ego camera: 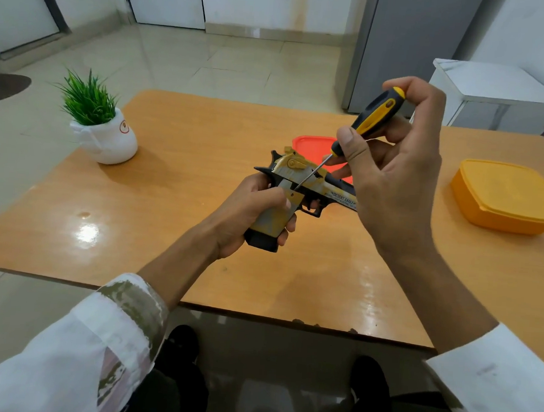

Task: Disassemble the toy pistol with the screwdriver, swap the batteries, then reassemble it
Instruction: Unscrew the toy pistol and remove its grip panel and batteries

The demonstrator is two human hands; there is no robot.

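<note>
A gold and black toy pistol (299, 183) hangs above the middle of the wooden table (174, 219), barrel pointing right. My left hand (251, 214) grips its handle from the left. A small grey cover panel (291, 199) on the grip sits slightly askew under my left thumb. My right hand (394, 168) holds a black and yellow screwdriver (370, 118) by its handle, tilted down to the left. The thin metal shaft's tip touches the pistol at the top of the grip panel. No batteries are visible.
An orange-red lid or container (312, 144) lies on the table behind the pistol, partly hidden. A yellow lidded box (503, 196) stands at the right. A small potted plant in a white pot (104, 135) sits at the table's left edge.
</note>
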